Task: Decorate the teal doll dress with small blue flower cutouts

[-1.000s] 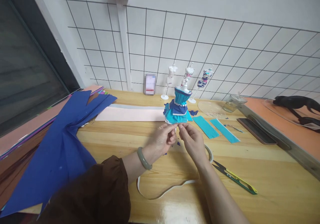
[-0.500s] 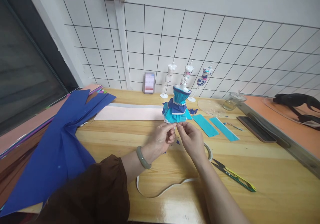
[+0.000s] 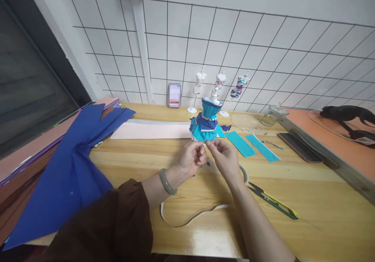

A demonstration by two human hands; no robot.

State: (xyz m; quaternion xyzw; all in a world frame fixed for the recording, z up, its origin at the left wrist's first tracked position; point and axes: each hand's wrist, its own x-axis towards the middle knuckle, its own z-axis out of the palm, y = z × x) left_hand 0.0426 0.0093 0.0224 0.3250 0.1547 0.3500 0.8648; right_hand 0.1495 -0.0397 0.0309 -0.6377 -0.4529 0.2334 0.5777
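A small mannequin wears a turquoise and dark blue dress (image 3: 208,126) of crepe-like paper, standing in the middle of the table. At its front hem, my right hand (image 3: 225,159) has thumb and index finger pinched together on the lower edge. My left hand (image 3: 191,158) is closed just left of it, fingers curled below the hem; what it holds, if anything, is hidden. Below my wrists lies a loose narrow white strip (image 3: 190,220). A roll of tape (image 3: 244,174) sits partly behind my right wrist, beside yellow-green scissors (image 3: 274,202).
Dark blue paper (image 3: 70,168) covers the left side. A pale pink strip (image 3: 152,131) lies behind the hands, two turquoise strips (image 3: 240,144) to the right. Small mannequins (image 3: 200,83), an upright phone (image 3: 174,95), a glass jar (image 3: 274,116) and a dark phone (image 3: 299,147) stand or lie around.
My left thumb has drawn back from the hem and its fingers are more curled. My right hand keeps its pinch at the hem. The view has shifted slightly.
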